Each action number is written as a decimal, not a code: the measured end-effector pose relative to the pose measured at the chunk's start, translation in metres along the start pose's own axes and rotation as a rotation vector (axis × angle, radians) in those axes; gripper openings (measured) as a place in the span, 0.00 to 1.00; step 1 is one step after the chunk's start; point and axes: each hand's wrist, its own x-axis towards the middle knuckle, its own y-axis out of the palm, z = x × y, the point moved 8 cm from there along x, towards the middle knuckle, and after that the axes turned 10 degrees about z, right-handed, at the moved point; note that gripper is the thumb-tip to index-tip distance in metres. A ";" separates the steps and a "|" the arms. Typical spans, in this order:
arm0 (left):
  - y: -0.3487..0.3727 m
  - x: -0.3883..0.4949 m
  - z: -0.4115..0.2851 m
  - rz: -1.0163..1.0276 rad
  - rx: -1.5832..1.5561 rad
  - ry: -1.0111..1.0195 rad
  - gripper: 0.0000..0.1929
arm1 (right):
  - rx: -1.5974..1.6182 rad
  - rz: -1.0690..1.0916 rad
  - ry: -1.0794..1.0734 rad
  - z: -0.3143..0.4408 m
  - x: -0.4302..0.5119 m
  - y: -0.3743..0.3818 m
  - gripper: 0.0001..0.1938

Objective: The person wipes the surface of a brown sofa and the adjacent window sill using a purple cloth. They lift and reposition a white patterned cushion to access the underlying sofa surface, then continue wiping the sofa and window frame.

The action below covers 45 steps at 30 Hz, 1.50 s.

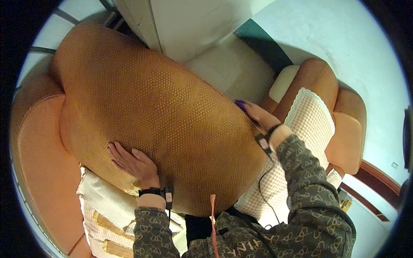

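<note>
A large brown sofa cushion [167, 129] with a dimpled, scale-like surface lies before me, on a slant from upper left to lower right. My left hand [134, 163] rests flat on its lower left part, fingers somewhat apart, holding nothing. At the cushion's right edge is my right hand [256, 113], with something dark purple at its fingertips; whether it grips the edge or only rests there is not clear. Each wrist wears a black band with a small cabled device.
An orange-brown sofa section [42, 154] stands at left, another [347, 135] at right. A checked cover with a scalloped edge [311, 119] drapes the right one. Pale cloth [106, 190] lies under the cushion's lower left. A pale panel [193, 25] rises behind, beside floor tiles [232, 67].
</note>
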 end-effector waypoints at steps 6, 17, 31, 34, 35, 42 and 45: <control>-0.001 -0.003 0.000 0.010 0.014 0.027 0.32 | 0.092 -0.259 -0.454 0.215 0.109 -0.051 0.23; 0.001 0.000 0.001 0.002 -0.008 0.004 0.33 | 0.383 0.073 0.239 -0.026 -0.042 0.004 0.27; -0.003 -0.001 -0.004 0.011 -0.001 0.058 0.31 | 0.198 0.041 -0.276 0.058 0.012 -0.011 0.30; 0.000 -0.001 -0.001 0.000 -0.015 0.066 0.31 | 0.315 -0.185 -0.096 -0.041 -0.069 0.018 0.26; 0.002 -0.001 0.001 0.000 -0.012 0.064 0.31 | 0.303 -0.255 0.023 -0.066 -0.090 0.026 0.25; 0.010 -0.004 0.008 0.035 0.012 0.051 0.30 | -0.360 -0.830 -0.130 0.045 -0.182 0.114 0.23; 0.009 0.000 0.009 0.094 -0.042 0.012 0.30 | -0.545 -0.346 -0.257 0.107 -0.206 0.240 0.20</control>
